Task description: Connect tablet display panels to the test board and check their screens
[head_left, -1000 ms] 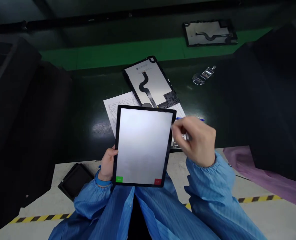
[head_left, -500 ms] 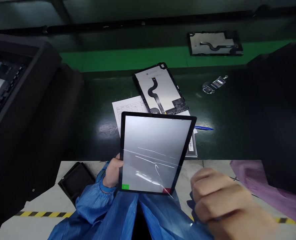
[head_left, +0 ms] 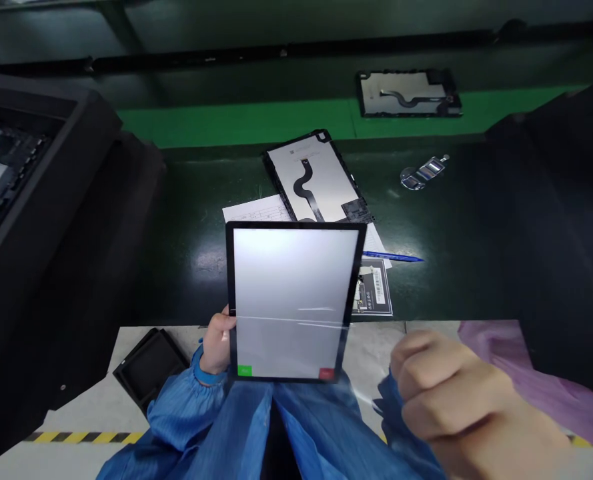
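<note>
My left hand [head_left: 217, 345] grips the lower left edge of a tablet [head_left: 291, 267], holding it upright over my lap. Its screen glows white, with a green square and a red square along the bottom. A clear protective film [head_left: 296, 340] is peeled partway down the screen, its crease running across the lower half. My right hand [head_left: 451, 393] is closed in a fist at the lower right, close to the camera, pinching the film's loose end, which stretches from the tablet's bottom right corner.
On the dark green bench lie an open tablet back [head_left: 316, 177] with a black flex cable, a printed sheet [head_left: 256, 210], a blue pen [head_left: 393, 257], a black label card [head_left: 373, 288] and a small metal part [head_left: 421, 173]. Another open tablet back [head_left: 407, 93] sits farther off. Black trays [head_left: 36, 200] flank both sides.
My right hand went from the tablet's top right corner down to the lower right, drawing the clear film off the upper screen. The tablet stayed in my left hand.
</note>
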`<state>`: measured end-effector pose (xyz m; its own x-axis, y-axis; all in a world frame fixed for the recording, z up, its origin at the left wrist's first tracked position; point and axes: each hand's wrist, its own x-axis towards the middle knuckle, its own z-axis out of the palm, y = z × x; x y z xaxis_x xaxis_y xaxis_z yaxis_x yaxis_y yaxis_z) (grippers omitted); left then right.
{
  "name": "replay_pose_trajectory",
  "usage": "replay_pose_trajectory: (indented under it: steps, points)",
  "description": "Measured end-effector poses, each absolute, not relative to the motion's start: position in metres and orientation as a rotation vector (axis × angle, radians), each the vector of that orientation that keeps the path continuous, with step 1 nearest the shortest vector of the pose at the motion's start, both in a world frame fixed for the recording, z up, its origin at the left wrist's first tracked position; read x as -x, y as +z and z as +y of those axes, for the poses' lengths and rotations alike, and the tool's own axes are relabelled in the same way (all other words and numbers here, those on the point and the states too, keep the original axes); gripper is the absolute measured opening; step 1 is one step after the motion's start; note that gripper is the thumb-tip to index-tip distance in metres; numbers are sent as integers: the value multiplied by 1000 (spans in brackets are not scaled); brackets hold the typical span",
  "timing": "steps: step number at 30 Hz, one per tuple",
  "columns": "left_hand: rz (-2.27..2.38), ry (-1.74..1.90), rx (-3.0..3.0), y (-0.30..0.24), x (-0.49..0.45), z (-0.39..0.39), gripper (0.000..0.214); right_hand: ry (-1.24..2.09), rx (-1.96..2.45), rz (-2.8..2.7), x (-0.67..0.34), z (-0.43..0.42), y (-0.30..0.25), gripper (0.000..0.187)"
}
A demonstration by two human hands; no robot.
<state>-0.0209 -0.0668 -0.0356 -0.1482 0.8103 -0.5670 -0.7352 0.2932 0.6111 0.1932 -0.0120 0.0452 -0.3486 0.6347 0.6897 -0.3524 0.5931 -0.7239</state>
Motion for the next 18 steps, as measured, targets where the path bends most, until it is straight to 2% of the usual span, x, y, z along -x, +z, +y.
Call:
replay_pose_trajectory:
  steps: [3, 6, 8, 12, 16, 18]
  points:
    - [1056, 1322, -159, -39, 22, -61, 16, 843, 356, -1613, -180, 12, 57, 38]
    - [1048, 1237, -182, -42, 17, -57, 24, 642, 358, -1923, -168, 41, 65, 20]
    - [1039, 1184, -185, -44, 14, -57, 23, 587, 366, -2082, -165, 60, 64, 15]
    - [1014, 1197, -140, -45, 13, -61, 13, 585, 636, -2065, -176, 86, 47, 11]
    - [1045, 1331, -110, -45, 19, -65, 9, 699, 741, -2123, -197, 94, 23, 47]
    - [1030, 1343, -54, -45, 21, -65, 10, 815, 763, -2049, -200, 95, 15, 49]
